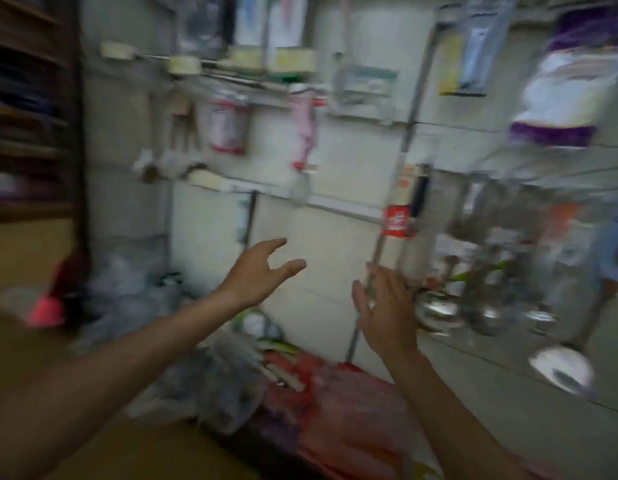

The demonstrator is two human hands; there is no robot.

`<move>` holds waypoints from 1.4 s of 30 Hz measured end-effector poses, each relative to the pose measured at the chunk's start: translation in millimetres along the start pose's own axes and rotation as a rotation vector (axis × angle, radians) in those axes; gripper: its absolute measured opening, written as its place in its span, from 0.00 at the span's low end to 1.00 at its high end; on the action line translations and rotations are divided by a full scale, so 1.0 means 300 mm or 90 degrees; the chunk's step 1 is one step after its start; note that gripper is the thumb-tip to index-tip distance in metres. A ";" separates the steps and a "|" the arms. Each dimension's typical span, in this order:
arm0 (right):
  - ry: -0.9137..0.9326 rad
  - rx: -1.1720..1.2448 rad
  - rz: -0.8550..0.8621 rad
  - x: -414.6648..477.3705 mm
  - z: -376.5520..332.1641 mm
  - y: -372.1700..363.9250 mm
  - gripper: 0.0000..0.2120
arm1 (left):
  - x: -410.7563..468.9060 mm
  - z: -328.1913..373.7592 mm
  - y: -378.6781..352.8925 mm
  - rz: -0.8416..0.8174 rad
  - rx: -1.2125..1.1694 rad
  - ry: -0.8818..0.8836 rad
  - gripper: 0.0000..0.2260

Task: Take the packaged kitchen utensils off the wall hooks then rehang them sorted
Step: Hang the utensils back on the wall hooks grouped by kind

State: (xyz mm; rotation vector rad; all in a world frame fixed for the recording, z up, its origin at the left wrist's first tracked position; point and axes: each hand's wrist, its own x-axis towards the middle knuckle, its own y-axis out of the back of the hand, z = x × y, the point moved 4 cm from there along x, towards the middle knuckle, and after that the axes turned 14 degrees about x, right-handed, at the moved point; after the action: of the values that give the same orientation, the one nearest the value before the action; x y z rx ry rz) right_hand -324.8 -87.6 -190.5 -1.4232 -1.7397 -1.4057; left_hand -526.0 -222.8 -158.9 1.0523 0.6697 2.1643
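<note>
The view is heavily blurred. Packaged utensils hang on hooks across a pale tiled wall. A long pack with a red label point(397, 221) hangs at the centre right, above a cluster of shiny metal ladles point(439, 308) in clear wrap. My right hand point(387, 313) is raised in front of that pack's lower end with fingers spread; whether it touches the pack I cannot tell. My left hand point(260, 271) reaches toward bare wall at the centre, fingers relaxed and apart, holding nothing.
More packs hang higher up: a red-and-white one point(227, 126), a pink one point(304, 126), a purple-and-white one point(564, 98). Plastic bags and red packets point(338, 393) are heaped below the wall. Dark wooden shelves point(30, 109) stand at the left.
</note>
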 end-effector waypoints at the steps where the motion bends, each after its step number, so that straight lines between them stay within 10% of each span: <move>1: 0.012 0.020 -0.018 0.005 -0.079 -0.104 0.25 | -0.035 -0.118 0.086 0.027 0.044 0.013 0.32; 18: 0.188 0.321 -0.371 -0.473 -1.595 -1.538 0.28 | -1.035 -1.614 1.300 0.169 0.456 0.471 0.36; 34: 0.202 0.358 -0.742 -1.201 -2.193 -2.123 0.33 | -1.770 -2.392 1.151 0.155 0.274 0.816 0.21; 42: 0.054 0.250 -0.887 -1.542 -2.203 -2.209 0.18 | -1.761 -2.486 1.125 0.165 0.219 0.925 0.16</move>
State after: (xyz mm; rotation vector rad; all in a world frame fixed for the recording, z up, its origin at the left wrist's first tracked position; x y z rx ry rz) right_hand -922.5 -831.4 -614.6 0.2548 -2.8505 -1.4257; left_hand -988.8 -954.5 -605.6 -0.5754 1.5902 2.8753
